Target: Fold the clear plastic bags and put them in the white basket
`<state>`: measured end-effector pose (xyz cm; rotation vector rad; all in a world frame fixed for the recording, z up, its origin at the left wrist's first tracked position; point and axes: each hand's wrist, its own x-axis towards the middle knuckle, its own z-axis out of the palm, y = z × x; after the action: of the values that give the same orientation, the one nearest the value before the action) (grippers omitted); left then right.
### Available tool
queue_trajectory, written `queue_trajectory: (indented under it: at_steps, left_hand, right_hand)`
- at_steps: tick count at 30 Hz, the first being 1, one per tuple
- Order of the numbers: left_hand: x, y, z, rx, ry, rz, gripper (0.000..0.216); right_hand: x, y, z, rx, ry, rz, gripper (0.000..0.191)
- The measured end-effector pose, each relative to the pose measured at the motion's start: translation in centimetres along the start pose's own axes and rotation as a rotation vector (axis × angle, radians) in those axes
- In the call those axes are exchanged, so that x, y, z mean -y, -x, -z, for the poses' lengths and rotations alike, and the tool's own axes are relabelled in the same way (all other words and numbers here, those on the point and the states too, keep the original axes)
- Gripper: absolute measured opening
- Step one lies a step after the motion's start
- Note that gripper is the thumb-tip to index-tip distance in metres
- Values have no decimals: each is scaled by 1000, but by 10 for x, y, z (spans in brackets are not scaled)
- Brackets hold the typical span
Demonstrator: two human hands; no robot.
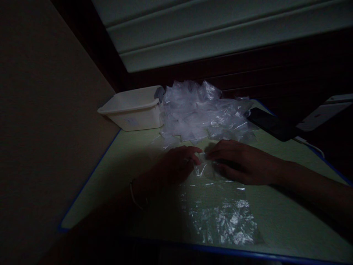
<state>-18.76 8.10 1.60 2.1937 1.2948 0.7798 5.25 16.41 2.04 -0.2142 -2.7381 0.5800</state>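
Observation:
A clear plastic bag (pixel 220 213) lies flat on the pale green table (pixel 275 217), its far end between my hands. My left hand (pixel 176 162) pinches the bag's top edge with curled fingers. My right hand (pixel 237 160) rests on the same edge from the right, fingers bent and pressed onto the plastic. The fingertips of both hands nearly meet over the bag's mouth. Just beyond them sits a heap of several clear plastic bags (pixel 201 110). The scene is dim.
A white plastic tub (pixel 132 110) stands at the back left beside the heap. A dark phone (pixel 270 123) lies at the back right, with a white device (pixel 322 114) and cable past it. A wall runs along the left. The table has a blue edge.

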Motion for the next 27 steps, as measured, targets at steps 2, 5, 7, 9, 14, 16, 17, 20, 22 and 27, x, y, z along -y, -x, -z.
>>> queue_trajectory:
  at_steps: [2,5,7,9,14,16,17,20,22,27]
  left_hand:
    - [-1,0,0,18,33,21,31]
    - [-2,1,1,30,116,53,32]
    - [-3,1,2,37,164,47,32]
    - [-5,1,2,63,183,24,33]
    - [-9,3,2,138,116,-58,39]
    - [-9,3,1,148,81,-75,43]
    - [-9,4,1,152,64,-83,45]
    - [-8,4,0,161,17,-120,48]
    - [-8,5,0,162,-7,-136,44]
    - [-9,6,1,173,-51,-126,40]
  right_hand:
    - [0,0,0,0,1,3,35]
    - [-1,1,0,12,3,-5,34]
    - [-1,1,0,21,5,-11,34]
    - [-1,1,-1,27,5,-11,35]
    - [0,0,0,24,-2,-6,37]
    - [1,0,1,9,-7,0,36]
    - [2,0,1,2,-11,6,37]
    - [2,0,1,-16,-33,33,37]
    - [2,0,1,-17,-48,53,38]
    - [3,0,2,-8,-109,144,37]
